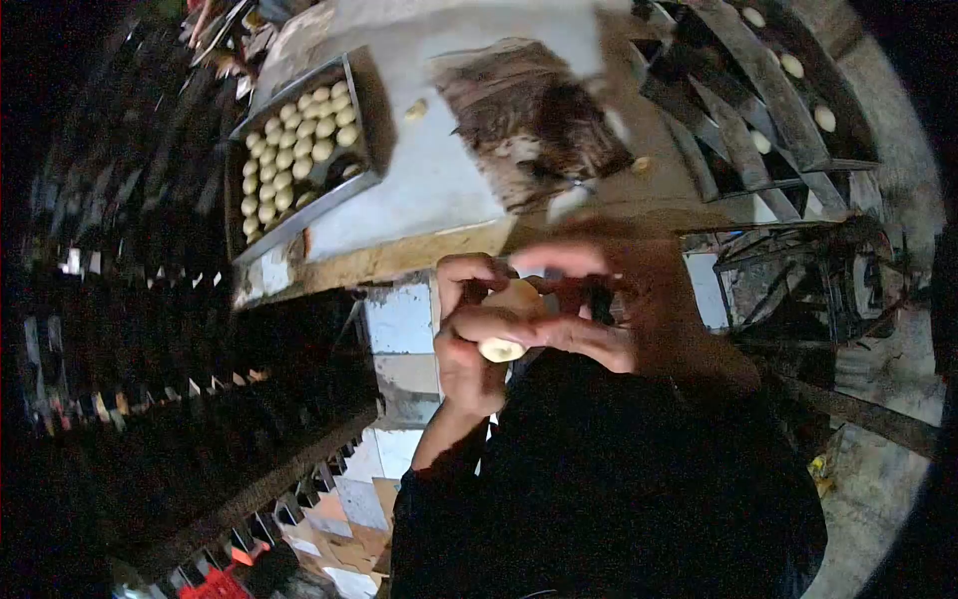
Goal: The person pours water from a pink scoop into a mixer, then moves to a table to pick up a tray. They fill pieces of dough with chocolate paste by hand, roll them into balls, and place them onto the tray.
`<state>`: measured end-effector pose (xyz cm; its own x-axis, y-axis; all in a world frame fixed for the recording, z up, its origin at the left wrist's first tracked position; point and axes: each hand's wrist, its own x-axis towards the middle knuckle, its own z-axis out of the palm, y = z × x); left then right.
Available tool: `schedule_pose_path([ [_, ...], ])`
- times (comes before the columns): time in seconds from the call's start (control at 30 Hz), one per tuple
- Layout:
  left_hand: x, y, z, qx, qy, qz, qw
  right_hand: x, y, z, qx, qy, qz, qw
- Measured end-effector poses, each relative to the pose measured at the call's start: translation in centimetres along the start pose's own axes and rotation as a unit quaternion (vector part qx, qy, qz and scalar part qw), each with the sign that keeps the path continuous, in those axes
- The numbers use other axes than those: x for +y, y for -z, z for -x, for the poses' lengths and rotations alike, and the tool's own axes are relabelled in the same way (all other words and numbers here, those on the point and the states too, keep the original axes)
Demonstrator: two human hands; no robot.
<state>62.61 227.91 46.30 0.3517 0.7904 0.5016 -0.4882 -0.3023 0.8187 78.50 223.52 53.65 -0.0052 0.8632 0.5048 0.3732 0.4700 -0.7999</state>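
Note:
A pale, smooth piece of dough (pixel 502 349) pokes out between my two hands, close to my body and just below the table edge. My left hand (pixel 467 349) is closed around it from the left side. Against the dough from the right lies my right hand (pixel 589 339), partly smeared by motion. A dark shape shows within the right hand, but I cannot make out what it is. Beyond the hands, a dark brown, streaky mass (pixel 539 120) lies on the pale table (pixel 409 220).
A metal tray (pixel 367 110) with rows of pale dough balls (pixel 299 140) stands at the table's left. Stacked dark trays (pixel 738 110) with a few pale balls lie at the right. A small dough scrap (pixel 416 109) sits near the left tray. Dark racks (pixel 200 449) fill the lower left.

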Motion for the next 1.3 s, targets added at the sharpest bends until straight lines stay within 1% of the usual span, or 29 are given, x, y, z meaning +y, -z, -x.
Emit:
schedule_pose_path([
  [0.03, -1.0, -1.5, -1.3, -0.032, -0.036, -0.021, 0.999, 0.8, 1.9, 0.5, -0.01, -0.035, -0.024, 0.999],
  [0.07, -2.1, -3.0, -2.5, -0.063, -0.073, -0.04, 0.995, 2.0, 4.1, 0.3, 0.001, 0.05, 0.014, 0.999],
  [0.17, -4.0, -10.1, -6.2, 0.002, -0.103, -0.051, 0.993, 2.7, 9.4, 1.7, 0.086, 0.074, 0.037, 0.993],
  [0.2, -4.6, -12.6, -7.1, 0.04, -0.098, -0.069, 0.992, 2.5, 11.4, 1.9, 0.107, 0.09, 0.053, 0.989],
  [0.23, -5.3, -14.7, -8.4, 0.037, -0.14, -0.099, 0.985, 2.2, 13.4, 2.1, 0.128, 0.104, 0.07, 0.984],
  [0.3, -6.6, -19.8, -9.7, 0.05, -0.148, -0.011, 0.988, 2.8, 17.2, 3.4, 0.149, 0.14, 0.081, 0.975],
  [0.33, -7.0, -21.9, -10.7, 0.02, -0.145, 0.047, 0.988, 3.2, 19.2, 3.7, 0.158, 0.159, 0.087, 0.971],
  [0.4, -7.5, -24.7, -13.2, -0.109, -0.138, 0.072, 0.982, 3.5, 23.0, 3.9, 0.12, 0.119, 0.116, 0.979],
  [0.5, -8.8, -28.4, -16.8, -0.23, -0.222, 0.057, 0.946, 3.7, 27.2, 4.3, 0.063, 0.055, 0.145, 0.986],
  [0.57, -9.8, -29.9, -16.8, -0.208, -0.236, 0.013, 0.949, 4.0, 29.5, 4.6, 0.031, 0.012, 0.163, 0.986],
  [0.6, -9.3, -30.8, -16.8, -0.166, -0.207, -0.048, 0.963, 4.7, 30.5, 5.4, 0.048, 0.068, 0.2, 0.976],
  [0.67, -8.3, -32.7, -16.7, -0.097, -0.133, -0.168, 0.972, 3.1, 31.7, 5.9, 0.14, 0.095, 0.278, 0.945],
  [0.7, -9.1, -33.3, -16.8, -0.103, -0.127, -0.202, 0.966, 1.9, 32.4, 5.9, 0.184, 0.107, 0.317, 0.924],
  [0.77, -12.8, -34.2, -16.6, -0.179, -0.174, -0.219, 0.943, 0.9, 34.2, 4.8, 0.038, 0.137, 0.382, 0.913],
  [0.8, -13.9, -34.6, -15.7, -0.195, -0.156, -0.23, 0.941, 1.0, 34.7, 4.9, -0.004, 0.179, 0.436, 0.882],
  [0.87, -14.6, -35.2, -12.8, -0.158, -0.007, -0.258, 0.953, 1.4, 36.0, 4.8, -0.028, 0.193, 0.443, 0.875],
  [0.9, -14.7, -35.5, -11.8, -0.137, 0.067, -0.27, 0.951, 1.6, 37.0, 4.7, -0.011, 0.166, 0.398, 0.902],
  [0.93, -14.1, -36.0, -12.6, -0.171, 0.096, -0.256, 0.946, 1.9, 38.2, 4.5, 0.004, 0.141, 0.35, 0.926],
  [0.97, -13.4, -36.4, -13.5, -0.204, 0.125, -0.244, 0.94, 2.2, 39.7, 4.5, 0.032, 0.076, 0.308, 0.948],
  [1.0, -10.0, -37.2, -17.0, -0.292, 0.105, -0.206, 0.928, 2.5, 41.1, 4.4, 0.065, 0.014, 0.262, 0.963],
  [1.03, -9.2, -36.7, -18.2, -0.322, 0.103, -0.192, 0.921, 2.8, 43.0, 4.2, 0.112, -0.088, 0.222, 0.965],
  [1.07, -8.4, -36.2, -19.4, -0.351, 0.101, -0.178, 0.914, 4.3, 44.7, 3.3, 0.199, -0.142, 0.198, 0.949],
  [1.1, -7.6, -35.8, -20.5, -0.379, 0.1, -0.162, 0.905, 6.2, 47.5, 2.2, 0.228, -0.138, 0.214, 0.94],
  [1.17, -9.1, -33.9, -20.5, -0.359, 0.034, -0.119, 0.925, 11.2, 54.3, 0.3, 0.209, -0.125, 0.376, 0.894],
  [1.2, -9.4, -33.0, -20.6, -0.342, -0.018, -0.133, 0.93, 14.3, 57.6, -0.6, 0.195, -0.157, 0.402, 0.88],
  [1.23, -9.2, -32.1, -20.7, -0.335, -0.014, -0.145, 0.931, 16.8, 59.6, -0.9, 0.18, -0.19, 0.428, 0.865],
  [1.27, -8.6, -31.2, -20.8, -0.327, -0.01, -0.157, 0.932, 18.3, 59.6, -0.5, 0.089, -0.252, 0.481, 0.835],
  [1.3, -8.0, -30.2, -20.9, -0.318, -0.008, -0.17, 0.933, 19.7, 59.5, -0.5, -0.003, -0.309, 0.526, 0.792],
])
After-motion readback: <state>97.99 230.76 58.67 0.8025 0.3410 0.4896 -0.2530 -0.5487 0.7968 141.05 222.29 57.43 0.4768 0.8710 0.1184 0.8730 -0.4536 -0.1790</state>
